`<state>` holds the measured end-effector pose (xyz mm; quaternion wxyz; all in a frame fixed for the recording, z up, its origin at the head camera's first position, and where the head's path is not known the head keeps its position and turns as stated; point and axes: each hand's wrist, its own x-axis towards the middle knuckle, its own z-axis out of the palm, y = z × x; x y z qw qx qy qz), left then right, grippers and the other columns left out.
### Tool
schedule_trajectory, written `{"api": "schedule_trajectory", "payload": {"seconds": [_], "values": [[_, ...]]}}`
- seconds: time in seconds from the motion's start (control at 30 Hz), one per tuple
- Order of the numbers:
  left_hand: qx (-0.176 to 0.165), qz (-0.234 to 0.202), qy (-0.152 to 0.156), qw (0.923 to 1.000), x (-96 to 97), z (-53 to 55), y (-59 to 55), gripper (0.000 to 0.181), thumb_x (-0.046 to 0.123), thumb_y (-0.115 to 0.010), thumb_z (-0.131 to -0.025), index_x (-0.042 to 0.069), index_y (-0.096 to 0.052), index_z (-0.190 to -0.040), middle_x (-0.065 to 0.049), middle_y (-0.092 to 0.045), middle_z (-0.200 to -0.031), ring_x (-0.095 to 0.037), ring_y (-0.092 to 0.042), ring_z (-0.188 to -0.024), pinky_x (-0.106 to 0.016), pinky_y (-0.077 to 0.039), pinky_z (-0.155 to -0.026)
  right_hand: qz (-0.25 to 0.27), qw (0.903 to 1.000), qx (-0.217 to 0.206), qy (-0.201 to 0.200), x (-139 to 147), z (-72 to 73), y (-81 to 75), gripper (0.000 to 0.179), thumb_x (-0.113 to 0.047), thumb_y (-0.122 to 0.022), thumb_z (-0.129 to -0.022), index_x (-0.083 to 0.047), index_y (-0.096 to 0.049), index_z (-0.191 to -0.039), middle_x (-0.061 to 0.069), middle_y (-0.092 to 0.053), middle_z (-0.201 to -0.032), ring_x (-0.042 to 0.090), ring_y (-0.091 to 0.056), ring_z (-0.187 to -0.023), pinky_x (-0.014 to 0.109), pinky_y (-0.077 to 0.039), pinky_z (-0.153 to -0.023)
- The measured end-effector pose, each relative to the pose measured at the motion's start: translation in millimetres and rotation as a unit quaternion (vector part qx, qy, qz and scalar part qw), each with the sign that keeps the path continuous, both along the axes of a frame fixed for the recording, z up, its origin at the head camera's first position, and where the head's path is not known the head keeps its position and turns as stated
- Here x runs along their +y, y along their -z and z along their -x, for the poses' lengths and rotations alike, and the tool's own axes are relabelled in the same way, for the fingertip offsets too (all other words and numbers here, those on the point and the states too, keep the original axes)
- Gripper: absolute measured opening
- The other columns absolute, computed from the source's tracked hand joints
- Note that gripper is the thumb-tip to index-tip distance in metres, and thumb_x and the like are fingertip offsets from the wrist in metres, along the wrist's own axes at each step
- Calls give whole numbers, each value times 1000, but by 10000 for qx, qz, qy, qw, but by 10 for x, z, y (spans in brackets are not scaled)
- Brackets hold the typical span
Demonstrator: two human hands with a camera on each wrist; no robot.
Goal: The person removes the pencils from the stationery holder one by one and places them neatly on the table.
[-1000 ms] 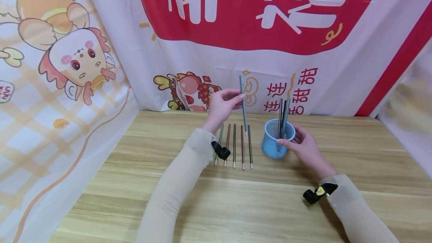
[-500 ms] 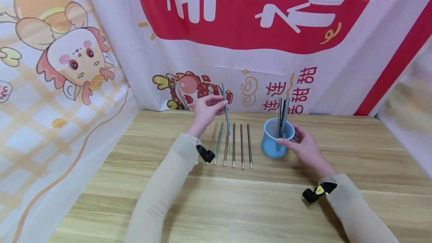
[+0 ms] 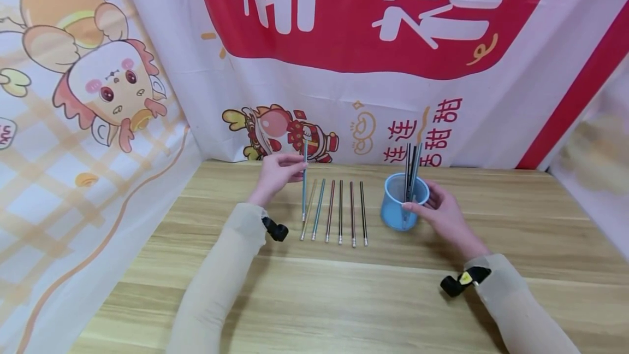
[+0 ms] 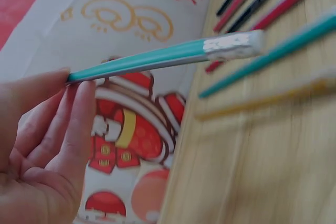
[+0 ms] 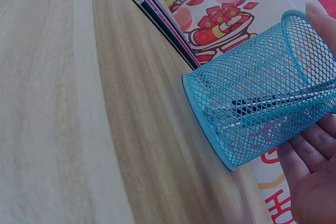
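My left hand (image 3: 277, 175) pinches a teal pencil (image 3: 304, 195) between thumb and fingertips. The pencil stands nearly upright, its white eraser end down, just left of a row of pencils. In the left wrist view, the pencil's silver ferrule and eraser (image 4: 233, 45) point away from the hand. On the table, a yellow pencil (image 3: 308, 211) begins the row, followed by a teal one (image 3: 318, 211) and several dark and red ones. My right hand (image 3: 446, 217) grips a blue mesh pencil cup (image 3: 393, 212), thumb at its rim. Several pencils (image 3: 413, 165) lean inside the cup.
The wooden table (image 3: 354, 299) reaches back to a white and red printed cloth (image 3: 363, 64) hanging behind it. Another printed cloth (image 3: 98, 190) covers the left side. Between the row and the cup lies a strip of bare wood.
My left hand has carried the teal pencil leftward and down, from over the row's right part to beyond the yellow pencil. My right hand and the cup have stayed put.
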<state>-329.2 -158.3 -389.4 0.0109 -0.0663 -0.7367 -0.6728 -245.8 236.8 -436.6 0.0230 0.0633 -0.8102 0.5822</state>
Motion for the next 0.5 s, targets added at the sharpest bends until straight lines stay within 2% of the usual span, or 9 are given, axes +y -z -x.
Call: {"api": "schedule_trajectory", "payload": {"seconds": [0.13, 0.23, 0.37, 0.5], "values": [[-281, 295, 53, 9992, -109, 16, 31, 30, 8, -79, -91, -4, -72, -118, -19, -72, -108, -28, -73, -82, -38, -63, -76, -37, 10000, 16, 7, 3, 2, 8, 78, -34, -78, -92, -3, -39, -152, 18, -50, -147, 32, -49, -134, 20, -43, -105], [-540, 455, 102, 9975, -167, 32, 72, 31, 7, -78, -91, -3, -71, -120, -20, -72, -106, -28, -73, -82, -38, -63, -77, -63, 10000, 11, 18, 3, 1, 9, 78, -34, -78, -92, -3, -39, -153, 18, -50, -147, 32, -48, -135, 21, -43, -106], [-779, 511, 152, 9955, -226, 73, 179, 31, 6, -78, -91, -1, -72, -121, -18, -73, -107, -26, -73, -82, -39, -62, -81, -85, 10000, -21, 32, 3, 0, 5, 79, -35, -78, -92, -4, -39, -153, 18, -49, -148, 32, -48, -135, 27, -42, -109], [-1060, 527, 41, 9930, -237, 92, 301, 30, 7, -79, -90, 1, -73, -119, -16, -73, -108, -25, -73, -83, -40, -62, -83, -104, 9999, -35, 26, 3, -4, -5, 80, -35, -78, -92, -4, -38, -153, 18, -49, -148, 32, -47, -135, 31, -42, -110]]}}
